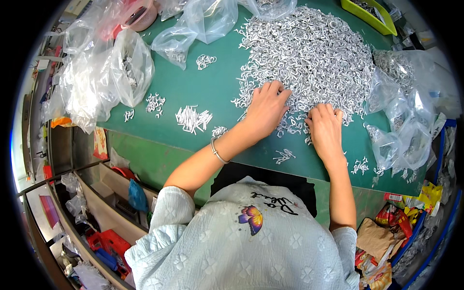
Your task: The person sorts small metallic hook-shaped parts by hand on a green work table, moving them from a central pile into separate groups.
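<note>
A broad heap of small silvery metal hooks (309,53) covers the far middle and right of the green table (220,89). At the heap's near left edge, my left hand (267,110) has its fingers bent down among the hooks. My right hand (327,131) rests on the near edge with curled fingers. Both sets of fingertips are partly hidden, so any hook in them does not show. Between the hands lie loose hooks (291,124). Near the table's front edge sits a little group of straight metal pins (284,156); a larger pile of straight pieces (193,119) lies left of my left forearm.
Clear plastic bags (130,67) crowd the left, and more bags (401,121) holding metal parts stand at the right. Small clusters of rings (206,61) and hooks (155,105) dot the table. A yellow-green tray (369,15) is at the far right; an open drawer (108,203) is lower left.
</note>
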A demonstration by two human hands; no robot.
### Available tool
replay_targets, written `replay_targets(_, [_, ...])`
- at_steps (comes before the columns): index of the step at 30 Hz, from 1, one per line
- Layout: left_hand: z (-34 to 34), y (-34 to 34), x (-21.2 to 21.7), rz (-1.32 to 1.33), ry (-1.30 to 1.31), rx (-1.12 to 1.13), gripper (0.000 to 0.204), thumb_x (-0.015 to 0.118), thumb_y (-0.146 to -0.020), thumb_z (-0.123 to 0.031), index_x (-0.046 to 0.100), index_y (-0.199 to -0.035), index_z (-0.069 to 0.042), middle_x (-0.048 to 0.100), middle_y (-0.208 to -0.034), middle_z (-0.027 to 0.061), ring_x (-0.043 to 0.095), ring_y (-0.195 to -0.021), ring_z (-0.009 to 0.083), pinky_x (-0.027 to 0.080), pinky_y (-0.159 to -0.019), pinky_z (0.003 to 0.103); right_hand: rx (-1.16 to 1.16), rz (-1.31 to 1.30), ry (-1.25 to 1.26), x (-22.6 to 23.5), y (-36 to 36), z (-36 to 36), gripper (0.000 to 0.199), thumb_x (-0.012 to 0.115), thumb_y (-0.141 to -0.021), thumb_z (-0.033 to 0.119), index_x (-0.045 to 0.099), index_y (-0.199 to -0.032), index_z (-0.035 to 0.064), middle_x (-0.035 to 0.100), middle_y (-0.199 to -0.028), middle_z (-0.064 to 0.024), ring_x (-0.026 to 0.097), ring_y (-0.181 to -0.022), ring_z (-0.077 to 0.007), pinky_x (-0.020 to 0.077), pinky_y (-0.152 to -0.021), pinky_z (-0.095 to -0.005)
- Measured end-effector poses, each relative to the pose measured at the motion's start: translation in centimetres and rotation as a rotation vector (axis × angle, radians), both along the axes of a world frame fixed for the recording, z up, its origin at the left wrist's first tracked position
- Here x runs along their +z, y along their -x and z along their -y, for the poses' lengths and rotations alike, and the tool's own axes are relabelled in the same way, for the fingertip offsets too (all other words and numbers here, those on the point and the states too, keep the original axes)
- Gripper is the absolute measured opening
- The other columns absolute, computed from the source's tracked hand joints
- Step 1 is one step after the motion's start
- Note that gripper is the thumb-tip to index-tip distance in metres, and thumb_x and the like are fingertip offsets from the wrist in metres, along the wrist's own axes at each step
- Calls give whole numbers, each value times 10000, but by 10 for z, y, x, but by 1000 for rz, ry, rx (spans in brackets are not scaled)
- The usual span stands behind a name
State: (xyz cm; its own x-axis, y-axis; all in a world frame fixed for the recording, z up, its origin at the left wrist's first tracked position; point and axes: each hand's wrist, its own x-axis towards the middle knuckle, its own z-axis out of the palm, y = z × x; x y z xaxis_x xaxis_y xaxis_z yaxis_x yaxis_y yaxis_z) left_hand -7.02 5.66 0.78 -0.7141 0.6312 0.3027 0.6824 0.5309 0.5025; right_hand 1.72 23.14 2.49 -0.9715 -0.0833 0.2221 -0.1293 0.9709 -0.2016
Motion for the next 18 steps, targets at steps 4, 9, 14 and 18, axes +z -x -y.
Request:
replay_targets(4, [2, 7, -3, 11, 52, -27, 284, 707, -800, -105, 601, -1063, -85, 559, -1029, 57, 538, -976, 262, 391, -796, 388, 50, 12, -70, -2, 0, -4, 112, 672, -798, 63, 576, -850, 42, 541, -865, -90, 513, -890, -268, 357, -838, -413])
replay_targets(9, [13, 13, -6, 14, 7, 24, 191, 690, -814, -89, 621, -992, -85, 576, -987, 40, 551, -953, 245, 380, -792, 380, 30, -38, 72, 4, -4, -11, 81, 660, -800, 23, 593, -846, 24, 575, -827, -112, 536, -833, -294, 386, -818, -404])
replay_targets(14, [5, 9, -3, -52, -35, -35, 178, 685, -815, -74, 638, -986, -89, 582, -980, 43, 557, -942, 242, 372, -785, 376, -61, -13, 320, 22, -12, -10, 111, 653, -804, -22, 644, -913, -3, 623, -804, -138, 571, -767, -316, 444, -741, -385])
replay_targets(18, [2, 12, -7, -39, 4, -52, 179, 700, -802, -82, 646, -973, -93, 584, -968, 40, 555, -937, 239, 364, -777, 379, -151, -53, 237, 18, -13, -17, 104, 653, -811, -27, 663, -913, -12, 635, -820, -138, 584, -777, -306, 459, -747, -382])
